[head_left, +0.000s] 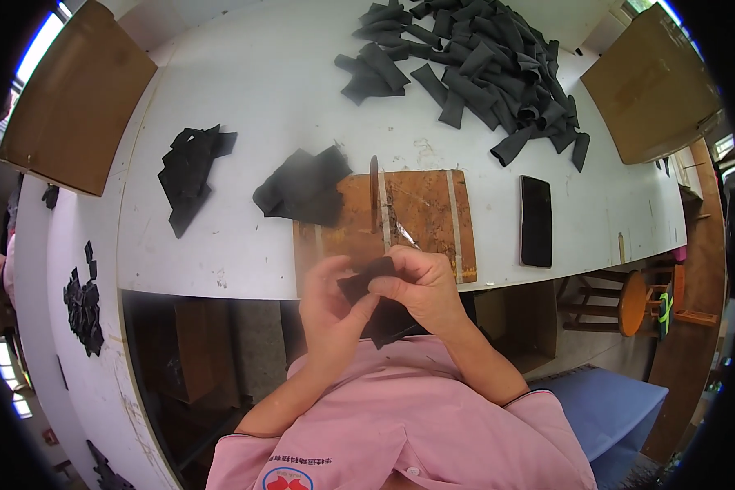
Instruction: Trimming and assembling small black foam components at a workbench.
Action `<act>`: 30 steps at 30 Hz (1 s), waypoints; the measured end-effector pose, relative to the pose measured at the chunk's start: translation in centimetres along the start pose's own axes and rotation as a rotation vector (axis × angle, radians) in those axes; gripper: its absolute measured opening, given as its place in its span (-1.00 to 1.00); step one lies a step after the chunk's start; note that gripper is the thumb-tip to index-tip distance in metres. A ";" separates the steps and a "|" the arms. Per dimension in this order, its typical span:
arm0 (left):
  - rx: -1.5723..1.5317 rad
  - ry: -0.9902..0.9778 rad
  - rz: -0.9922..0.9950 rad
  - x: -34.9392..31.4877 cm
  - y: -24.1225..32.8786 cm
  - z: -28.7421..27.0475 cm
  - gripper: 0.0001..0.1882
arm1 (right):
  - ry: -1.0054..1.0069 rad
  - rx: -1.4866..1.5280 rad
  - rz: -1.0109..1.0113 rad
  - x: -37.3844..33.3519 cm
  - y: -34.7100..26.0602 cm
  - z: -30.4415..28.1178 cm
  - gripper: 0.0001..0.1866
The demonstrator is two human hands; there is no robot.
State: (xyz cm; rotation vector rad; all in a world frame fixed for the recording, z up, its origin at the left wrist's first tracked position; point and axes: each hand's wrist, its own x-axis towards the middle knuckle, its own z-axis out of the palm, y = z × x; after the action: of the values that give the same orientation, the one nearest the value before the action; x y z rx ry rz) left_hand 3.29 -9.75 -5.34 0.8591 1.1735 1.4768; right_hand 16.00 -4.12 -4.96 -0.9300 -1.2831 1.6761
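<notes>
My left hand (331, 306) and my right hand (425, 287) meet over the near edge of the table, in front of my body. Between them they pinch a small black fabric piece (390, 320), its lower part hanging down toward my lap. Just beyond my fingers lies a worn brown wooden board (433, 200) with pale strips across it. On the board rest a slim, pointed metal tool (407, 235) and a narrow brown upright strip (374, 196). A stack of black fabric pieces (302, 188) overlaps the board's left corner.
Another black fabric stack (189, 175) lies farther left. A large heap of dark tubular pieces (498, 73) covers the far right. A phone (536, 222) lies right of the board. Cardboard boxes (82, 98) flank the white table (237, 98). A wooden stool (631, 302) stands at right.
</notes>
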 end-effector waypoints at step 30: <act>0.412 -0.032 0.121 0.7 2.6 0.2 -0.93 | 0.058 -0.372 -0.336 -0.9 -2.2 1.4 -0.85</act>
State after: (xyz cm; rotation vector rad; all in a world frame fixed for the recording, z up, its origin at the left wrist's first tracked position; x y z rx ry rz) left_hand 2.56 -9.06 -2.87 1.2460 1.4492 1.3291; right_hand 15.49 -5.16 -2.49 -0.9052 -1.6430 1.1660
